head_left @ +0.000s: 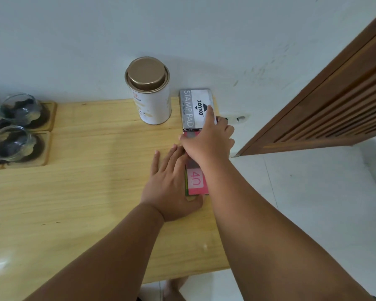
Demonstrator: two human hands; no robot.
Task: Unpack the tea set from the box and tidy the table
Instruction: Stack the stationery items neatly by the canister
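A grey stamp pad box [193, 107] lies at the table's far right corner. My right hand [206, 142] reaches over its near end, index finger straight on its lid, thumb at its left side. Below it lies a pink booklet marked 40 [197, 181] on a green-edged pad. My left hand [172, 183] lies flat with straight fingers against the booklet's left edge, thumb under its near end. A white tea tin with a gold lid [149, 92] stands left of the stamp pad box. Glass cups [11, 141] sit on wooden coasters [42, 148] at the far left.
The wooden table [85, 192] ends at the wall behind and drops off on the right beside my right arm. A slatted wooden door [334, 101] stands to the right over a white tiled floor [302, 203]. A wall socket [239, 118] sits behind my right hand.
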